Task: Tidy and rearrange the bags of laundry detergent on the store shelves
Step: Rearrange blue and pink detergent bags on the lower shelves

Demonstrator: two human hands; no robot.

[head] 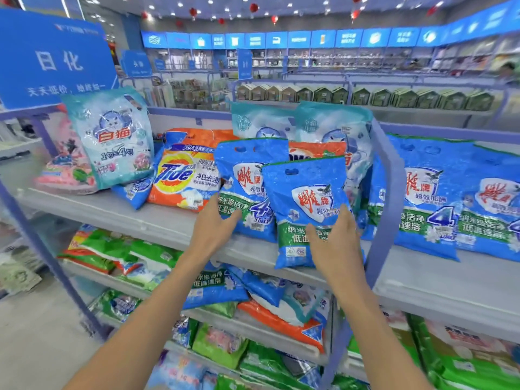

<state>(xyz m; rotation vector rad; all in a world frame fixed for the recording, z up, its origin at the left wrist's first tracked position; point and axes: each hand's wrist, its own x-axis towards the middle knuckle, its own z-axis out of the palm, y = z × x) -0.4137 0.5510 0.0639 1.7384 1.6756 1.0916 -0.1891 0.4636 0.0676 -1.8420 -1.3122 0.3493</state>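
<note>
Touching rear blue bag (242,164) with straight fingers, left hand (216,222) mid-frame, right hand (336,244) pressing spread fingers on front blue bag (298,192), shelf post (388,178) standing right, Tide bag (180,175) left

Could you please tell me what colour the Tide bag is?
The Tide bag is mainly orange; head view shows it.
</note>
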